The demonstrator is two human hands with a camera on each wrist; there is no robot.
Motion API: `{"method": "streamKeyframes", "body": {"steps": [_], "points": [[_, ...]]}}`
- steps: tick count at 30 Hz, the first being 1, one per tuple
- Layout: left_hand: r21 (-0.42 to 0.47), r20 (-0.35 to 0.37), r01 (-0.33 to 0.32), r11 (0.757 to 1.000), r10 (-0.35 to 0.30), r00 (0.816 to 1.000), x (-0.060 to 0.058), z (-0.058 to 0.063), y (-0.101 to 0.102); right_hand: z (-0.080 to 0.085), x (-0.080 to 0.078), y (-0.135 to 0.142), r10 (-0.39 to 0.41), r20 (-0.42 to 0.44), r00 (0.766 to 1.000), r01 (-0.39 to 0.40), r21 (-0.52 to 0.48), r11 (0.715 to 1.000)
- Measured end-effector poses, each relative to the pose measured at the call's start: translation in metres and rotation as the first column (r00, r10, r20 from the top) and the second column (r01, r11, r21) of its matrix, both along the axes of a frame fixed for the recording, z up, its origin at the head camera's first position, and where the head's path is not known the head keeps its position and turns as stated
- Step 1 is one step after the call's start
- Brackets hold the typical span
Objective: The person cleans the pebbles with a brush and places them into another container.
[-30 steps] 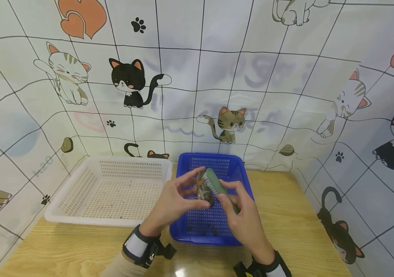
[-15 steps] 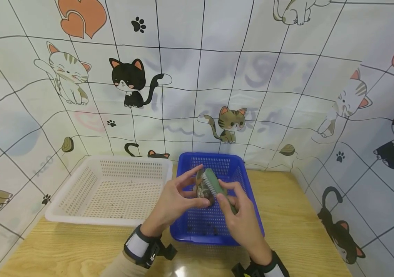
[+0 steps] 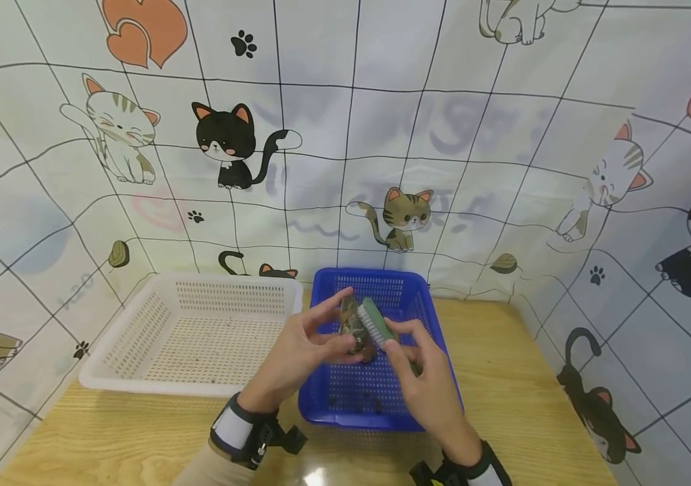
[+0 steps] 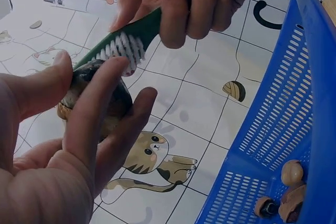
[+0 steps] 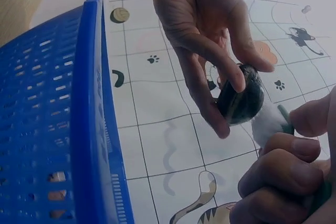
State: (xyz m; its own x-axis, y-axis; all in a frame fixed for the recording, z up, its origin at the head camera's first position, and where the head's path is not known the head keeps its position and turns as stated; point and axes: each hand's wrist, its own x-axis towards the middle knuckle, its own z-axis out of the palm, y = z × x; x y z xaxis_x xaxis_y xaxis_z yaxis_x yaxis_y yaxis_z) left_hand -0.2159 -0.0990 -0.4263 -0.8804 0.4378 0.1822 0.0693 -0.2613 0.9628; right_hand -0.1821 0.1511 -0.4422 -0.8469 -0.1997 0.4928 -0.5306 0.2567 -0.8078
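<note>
My left hand [image 3: 297, 344] holds a dark, mottled, rounded shell [image 3: 353, 325] between thumb and fingers, above the blue basket [image 3: 376, 426]. A green brush [image 3: 373, 312] with white bristles is gripped in my right hand [image 3: 427, 378], its head up and its handle slanting down into the palm. In the left wrist view the bristles [image 4: 122, 48] lie right at the top of the shell [image 4: 119, 100]. Seen from the right wrist, the shell [image 5: 249, 98] looks dark green and glossy, with the bristles against its lower side; curled fingers hide much of the brush handle.
A white slotted basket [image 3: 200, 389] stands left of the blue one on the wooden table [image 3: 485, 378]. Several brownish shells [image 4: 292, 172] lie in the blue basket. A sheet [image 3: 321, 135] printed with cats rises behind and at both sides.
My left hand has shifted slightly left and turned the shell, its thumb now higher across it. The right hand still holds the brush against the shell, with small movements.
</note>
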Motion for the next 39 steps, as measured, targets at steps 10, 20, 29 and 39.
{"method": "streamKeyframes", "body": {"steps": [10,20,29,39], "points": [[-0.037,-0.04,0.006,0.999,-0.007,0.999,0.0,-0.003,0.006,0.003,0.002,-0.007,-0.089,-0.069,0.994,0.094,0.078,0.992],[-0.109,-0.135,-0.078,0.991,0.063,0.989,0.0,-0.002,0.003,0.002,-0.004,-0.002,-0.107,-0.017,0.994,0.108,0.082,0.991],[-0.044,-0.096,-0.123,0.991,0.118,0.988,-0.003,-0.002,0.001,-0.001,0.003,-0.012,-0.125,-0.095,0.988,0.123,-0.025,0.992],[-0.083,-0.18,-0.016,0.996,0.001,0.984,-0.001,-0.005,0.01,0.0,0.0,-0.013,-0.122,-0.144,0.982,0.103,-0.131,0.986]]}}
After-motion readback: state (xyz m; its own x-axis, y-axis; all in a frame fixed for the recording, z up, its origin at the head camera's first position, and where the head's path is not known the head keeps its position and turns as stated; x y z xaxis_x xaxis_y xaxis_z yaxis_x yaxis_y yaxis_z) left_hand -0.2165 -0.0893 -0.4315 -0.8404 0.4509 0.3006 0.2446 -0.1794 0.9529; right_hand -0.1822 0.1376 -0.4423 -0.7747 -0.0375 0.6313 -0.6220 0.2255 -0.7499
